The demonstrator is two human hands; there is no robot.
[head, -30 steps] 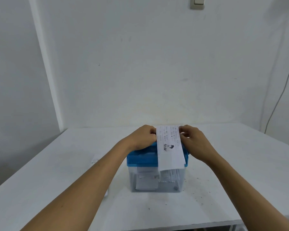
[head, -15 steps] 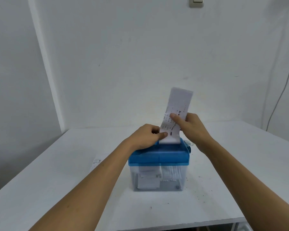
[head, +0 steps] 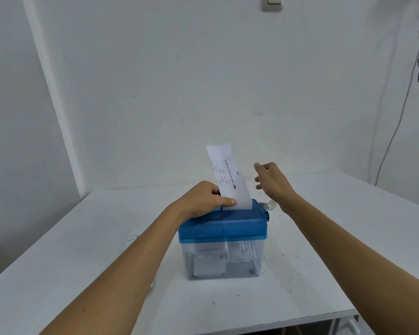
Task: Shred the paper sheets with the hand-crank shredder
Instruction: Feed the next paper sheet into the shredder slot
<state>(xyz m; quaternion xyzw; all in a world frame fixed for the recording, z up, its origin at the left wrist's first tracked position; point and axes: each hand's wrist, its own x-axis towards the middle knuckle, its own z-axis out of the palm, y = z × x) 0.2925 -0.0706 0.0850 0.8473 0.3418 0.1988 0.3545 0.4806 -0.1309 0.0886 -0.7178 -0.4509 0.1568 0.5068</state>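
Observation:
A small hand-crank shredder (head: 224,227) with a blue top and a clear bin stands in the middle of the white table. A narrow printed paper sheet (head: 227,178) stands upright in its slot. My left hand (head: 203,199) rests on the blue top and pinches the sheet's lower left edge with thumb and fingers. My right hand (head: 272,181) hovers to the right of the sheet with fingers spread, holding nothing, just above the pale crank knob (head: 271,205) at the shredder's right end. Shredded strips (head: 244,252) hang inside the bin.
The white table (head: 336,238) meets white walls behind and to the left. A scrap of paper (head: 132,239) lies left of my left forearm. Dark specks dot the tabletop right of the bin. A cable (head: 397,126) hangs down the right wall.
The sheet went from draped over the shredder's front to standing upright in the slot. My right hand has let go of it and moved off to the right, opening.

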